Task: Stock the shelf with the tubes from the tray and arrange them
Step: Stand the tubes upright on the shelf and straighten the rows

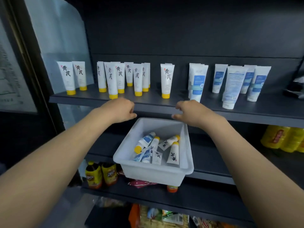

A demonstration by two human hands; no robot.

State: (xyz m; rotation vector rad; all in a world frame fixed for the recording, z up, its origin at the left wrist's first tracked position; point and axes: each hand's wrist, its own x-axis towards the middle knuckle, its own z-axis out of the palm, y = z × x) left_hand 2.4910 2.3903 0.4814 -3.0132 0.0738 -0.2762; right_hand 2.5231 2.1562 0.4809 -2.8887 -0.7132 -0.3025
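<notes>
Both bare hands hover over the far rim of the translucent white plastic tray (153, 168), which sits on a lower dark shelf board, and neither has hold of anything: the left hand (120, 110) is loosely curled with its fingers bent under, the right hand (190, 112) likewise half-closed with thumb and fingertips pointing inward. On the dark grey metal shelf (156, 106) above, white squeeze tubes with yellow caps (120, 78) stand cap-down in a loose cluster at the left and middle, one more (167, 80) stands alone, and white tubes with blue labels (197, 81) stand at the right, several turned at odd angles. In the tray a handful of tubes of both kinds (156, 148) lie jumbled on their sides, some overlapping. The step in hand looks like reaching down for the next tube. It would go best by picking a tube lying on top, such as the yellow-capped one at the right of the pile (173, 153), pinching it across the flat body, then setting it cap-down with its own kind, label forward, without knocking the standing neighbours, which look easy to topple.
</notes>
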